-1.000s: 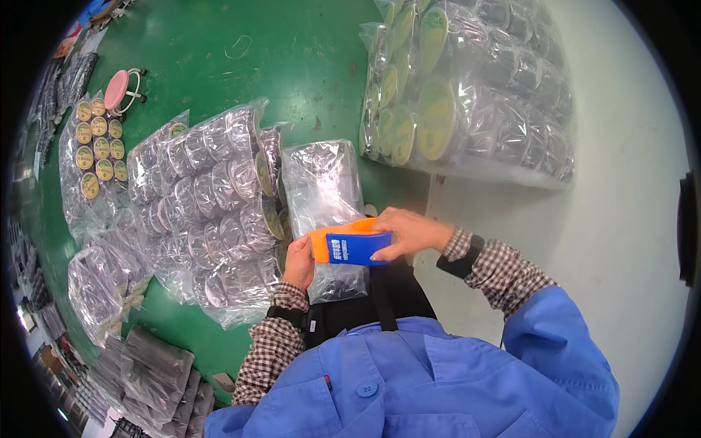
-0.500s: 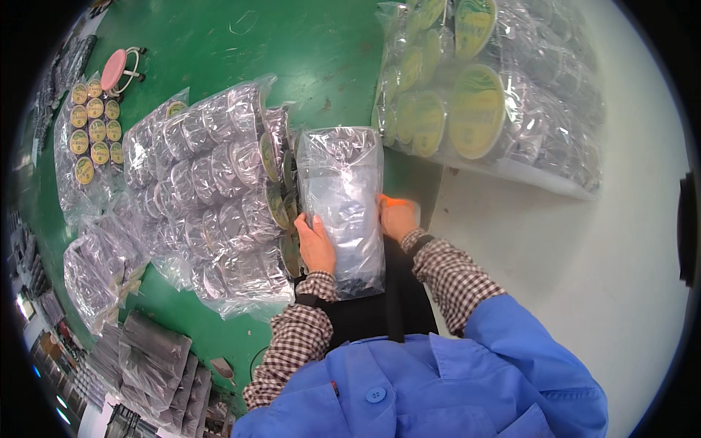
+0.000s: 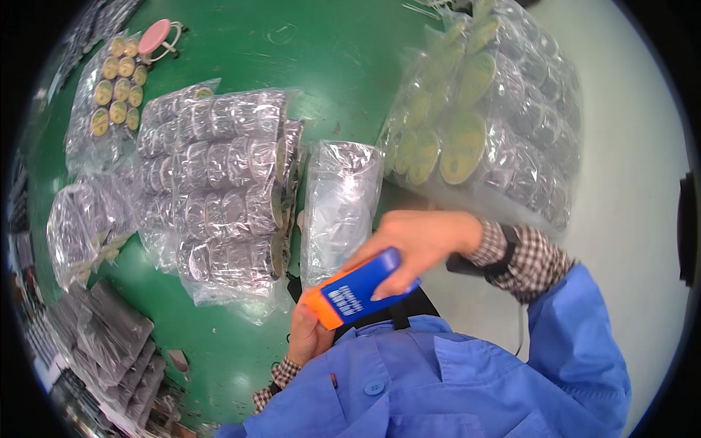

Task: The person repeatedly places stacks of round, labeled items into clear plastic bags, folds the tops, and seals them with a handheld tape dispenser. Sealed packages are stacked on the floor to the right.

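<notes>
My right hand is closed around a box-shaped tool, blue with an orange end and white print on its face. The tool is tilted, its orange end down to the left. Beside that end my left hand has its fingers curled, and what they hold is hidden. A clear plastic bag with silvery, pale contents lies lengthwise in front of me. Its near end disappears behind the tool and my hands.
Left of the bag stand stacked, plastic-wrapped round containers. A larger wrapped stack with yellow-green lids is at right. A pink stool stands on the green floor, and grey bagged stacks sit at lower left.
My right hand has swung from the bag's right side to above its near end, bringing the tool into full view. My left hand has slid from the bag's left side to its near end.
</notes>
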`<action>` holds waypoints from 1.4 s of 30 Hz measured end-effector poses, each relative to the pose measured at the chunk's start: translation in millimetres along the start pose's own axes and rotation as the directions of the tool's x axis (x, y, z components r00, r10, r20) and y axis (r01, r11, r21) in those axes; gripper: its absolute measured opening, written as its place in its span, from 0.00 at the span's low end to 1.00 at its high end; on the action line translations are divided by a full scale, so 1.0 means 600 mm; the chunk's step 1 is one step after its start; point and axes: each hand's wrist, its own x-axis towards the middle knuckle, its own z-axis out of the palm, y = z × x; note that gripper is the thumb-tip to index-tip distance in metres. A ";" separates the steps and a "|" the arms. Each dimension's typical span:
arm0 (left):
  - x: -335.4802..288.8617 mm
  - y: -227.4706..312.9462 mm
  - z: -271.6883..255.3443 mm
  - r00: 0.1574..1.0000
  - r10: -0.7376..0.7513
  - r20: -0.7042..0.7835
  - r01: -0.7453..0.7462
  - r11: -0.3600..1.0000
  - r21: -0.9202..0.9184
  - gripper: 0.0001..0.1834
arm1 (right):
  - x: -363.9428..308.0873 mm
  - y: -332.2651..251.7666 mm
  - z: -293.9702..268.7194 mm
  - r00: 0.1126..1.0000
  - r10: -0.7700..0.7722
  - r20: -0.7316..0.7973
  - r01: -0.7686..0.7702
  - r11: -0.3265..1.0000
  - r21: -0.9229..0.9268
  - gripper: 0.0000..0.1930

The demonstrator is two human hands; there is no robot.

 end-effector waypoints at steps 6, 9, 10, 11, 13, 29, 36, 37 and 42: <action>-0.062 -0.045 -0.021 0.916 0.270 -0.296 -0.262 0.963 0.068 0.19 | 0.154 -0.051 -0.056 0.843 -0.242 0.480 0.384 0.896 -0.222 0.27; -0.097 -0.125 -0.140 0.617 0.158 -0.771 -0.274 0.962 -0.022 0.05 | 0.205 -0.039 -0.179 0.881 0.015 0.472 0.274 0.799 -0.536 0.27; -0.114 -0.165 -0.204 0.428 0.086 -0.899 -0.265 0.964 -0.034 0.04 | 0.216 -0.031 -0.242 0.910 0.137 0.391 0.171 0.736 -0.655 0.26; -0.109 -0.223 -0.298 0.389 0.032 -0.921 -0.167 0.985 -0.036 0.05 | 0.226 0.001 -0.301 0.962 0.153 0.226 0.131 0.466 -0.875 0.23; -0.104 -0.331 -0.475 0.278 -0.074 -0.958 0.021 0.997 -0.071 0.08 | 0.277 0.105 -0.358 0.991 0.125 -0.039 -0.040 0.005 -0.999 0.16; 0.114 -0.390 -0.513 0.741 0.305 -0.598 0.388 0.533 0.752 0.23 | 0.458 0.372 -0.266 0.695 0.583 -0.421 -0.615 0.785 0.072 0.17; 0.146 -0.256 -0.261 0.870 0.130 -0.475 0.081 0.913 0.400 0.23 | 0.050 0.146 -0.329 0.824 -0.033 -0.566 -0.139 0.956 -0.259 0.23; 0.153 -0.208 -0.209 0.897 0.143 -0.419 0.025 0.928 0.371 0.23 | -0.014 0.051 -0.301 0.759 -0.116 -0.641 -0.100 0.952 -0.290 0.23; 0.207 -0.017 0.088 0.967 0.251 -0.034 -0.226 0.916 0.331 0.23 | -0.411 -0.103 -0.207 0.441 -0.720 -0.535 -0.353 0.408 -0.842 0.26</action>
